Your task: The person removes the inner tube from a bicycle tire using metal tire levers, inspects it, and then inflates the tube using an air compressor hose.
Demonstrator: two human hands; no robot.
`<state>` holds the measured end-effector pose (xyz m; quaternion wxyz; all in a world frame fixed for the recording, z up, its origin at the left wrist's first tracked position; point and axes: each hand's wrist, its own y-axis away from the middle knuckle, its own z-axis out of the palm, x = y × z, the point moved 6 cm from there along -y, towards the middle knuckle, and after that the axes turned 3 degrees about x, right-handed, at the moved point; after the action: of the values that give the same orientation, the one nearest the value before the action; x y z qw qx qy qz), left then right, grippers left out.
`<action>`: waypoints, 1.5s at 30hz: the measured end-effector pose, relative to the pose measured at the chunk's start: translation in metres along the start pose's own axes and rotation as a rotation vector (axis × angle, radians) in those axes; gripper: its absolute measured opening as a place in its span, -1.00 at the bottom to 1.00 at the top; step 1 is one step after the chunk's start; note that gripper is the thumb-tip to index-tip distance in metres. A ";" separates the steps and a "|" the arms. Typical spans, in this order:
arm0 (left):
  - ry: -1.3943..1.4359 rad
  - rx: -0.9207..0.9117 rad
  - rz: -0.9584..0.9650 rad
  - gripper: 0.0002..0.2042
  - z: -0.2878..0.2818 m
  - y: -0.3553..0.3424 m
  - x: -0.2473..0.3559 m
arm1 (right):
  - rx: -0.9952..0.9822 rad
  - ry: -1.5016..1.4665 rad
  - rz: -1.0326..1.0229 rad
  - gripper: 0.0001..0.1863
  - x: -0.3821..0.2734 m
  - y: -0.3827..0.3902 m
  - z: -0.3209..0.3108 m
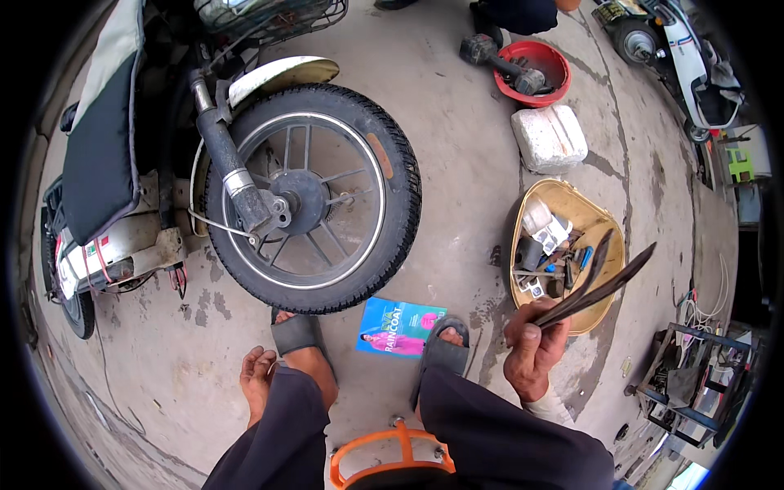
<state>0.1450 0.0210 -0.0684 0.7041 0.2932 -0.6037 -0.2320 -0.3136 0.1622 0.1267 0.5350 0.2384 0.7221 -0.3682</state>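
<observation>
My right hand (535, 347) grips two long, dark, curved metal levers (596, 290) that point up to the right, over a yellow tub (523, 265) of small parts and tools. My left hand (255, 384) rests beside my left leg with loosely curled fingers and nothing visible in it. A two-wheeler's front wheel (314, 208) with a black tire stands upright before me, its fork (237, 175) at its left side. Between my sandaled feet lies a blue and pink printed package (371, 339).
An orange stool (359, 447) is beneath me. Behind the tub are a white foam block (549, 139) and a red bowl (555, 73) with a power tool (486, 53). A person (510, 12) is at top. A scooter (686, 69) stands upper right, a metal rack (678, 384) lower right.
</observation>
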 end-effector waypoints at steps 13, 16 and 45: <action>-0.025 -0.069 -0.078 -0.80 -0.002 0.124 -0.003 | -0.577 0.498 0.138 -0.79 0.051 0.037 0.072; -0.040 -0.094 -0.091 -0.81 -0.001 0.140 -0.002 | -0.400 0.399 0.531 -0.72 0.030 0.034 0.040; 0.200 -0.213 0.259 -0.74 -0.048 0.206 0.038 | 0.015 0.393 0.328 -0.85 -0.212 0.221 -0.182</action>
<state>0.1926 0.1496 0.0969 0.8116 0.1587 -0.5354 -0.1718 -0.1928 0.4518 0.2955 0.4351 0.4233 0.7611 -0.2284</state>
